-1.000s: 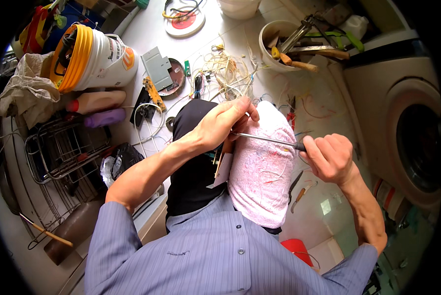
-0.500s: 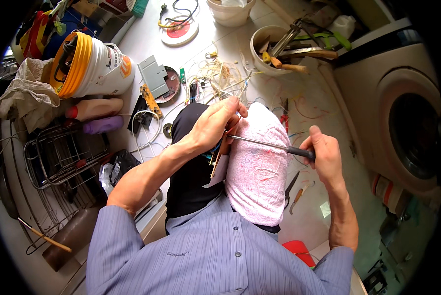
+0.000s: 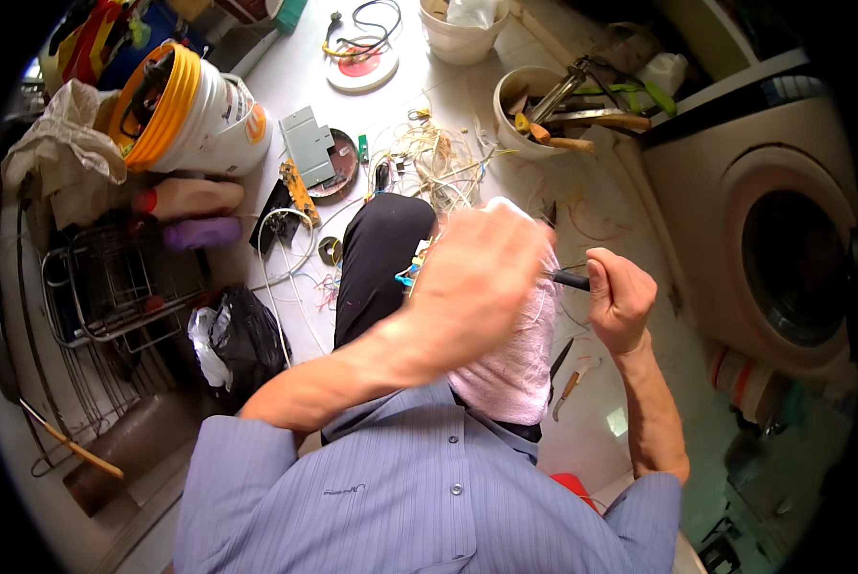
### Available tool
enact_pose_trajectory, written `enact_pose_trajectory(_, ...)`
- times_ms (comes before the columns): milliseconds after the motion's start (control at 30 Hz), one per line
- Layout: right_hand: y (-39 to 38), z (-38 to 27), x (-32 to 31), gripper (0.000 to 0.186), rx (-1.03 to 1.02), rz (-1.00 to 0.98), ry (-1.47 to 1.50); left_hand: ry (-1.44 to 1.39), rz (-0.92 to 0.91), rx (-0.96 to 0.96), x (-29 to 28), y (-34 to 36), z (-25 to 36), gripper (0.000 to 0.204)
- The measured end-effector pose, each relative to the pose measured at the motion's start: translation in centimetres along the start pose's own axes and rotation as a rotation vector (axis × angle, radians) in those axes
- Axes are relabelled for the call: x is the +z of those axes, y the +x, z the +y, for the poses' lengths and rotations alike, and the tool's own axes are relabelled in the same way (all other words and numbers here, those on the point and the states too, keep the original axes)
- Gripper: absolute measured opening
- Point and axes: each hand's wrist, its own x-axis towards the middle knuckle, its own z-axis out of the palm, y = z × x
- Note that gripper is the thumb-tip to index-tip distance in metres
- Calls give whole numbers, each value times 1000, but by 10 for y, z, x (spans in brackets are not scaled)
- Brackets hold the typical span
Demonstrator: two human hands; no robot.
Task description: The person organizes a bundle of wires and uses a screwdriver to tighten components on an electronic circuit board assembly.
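My right hand [image 3: 623, 298] is closed around the black handle of a screwdriver [image 3: 571, 279]. The screwdriver's shaft points left and runs out of sight behind my left hand [image 3: 486, 282]. That left hand is smeared by motion over my lap, so its fingers and anything in them cannot be made out. A pink towel [image 3: 506, 359] covers my right thigh beneath it. Beside my left knee, part of a circuit board [image 3: 416, 260] with blue and pale pieces shows past the left hand, which hides the rest.
Beyond my knees lies a tangle of wires [image 3: 443, 158] near a grey metal plate [image 3: 307, 148]. A white tool bucket [image 3: 502, 110] stands at the far right, by a washing machine [image 3: 702, 182]. To the left are a yellow-rimmed bucket [image 3: 223, 124] and a black plastic bag [image 3: 245, 330].
My left hand has swept right and nearer, across the towel, now covering the screwdriver's shaft. The right hand has shifted slightly left, its thumb now lower on the handle.
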Motion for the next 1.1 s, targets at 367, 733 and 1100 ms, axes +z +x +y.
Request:
enact_pose_trajectory(367,-18,0,-11,14,391,-208,237,-154,-47,114,106,9,18,9)
enact_pose_trajectory(733,20,16,-41,19,722,-922,340,-150,-62,90,106,9,14,8)
enact_pose_trajectory(1100,20,-10,-52,13,564,-694,355,-273,79,99,100,6,14,11)
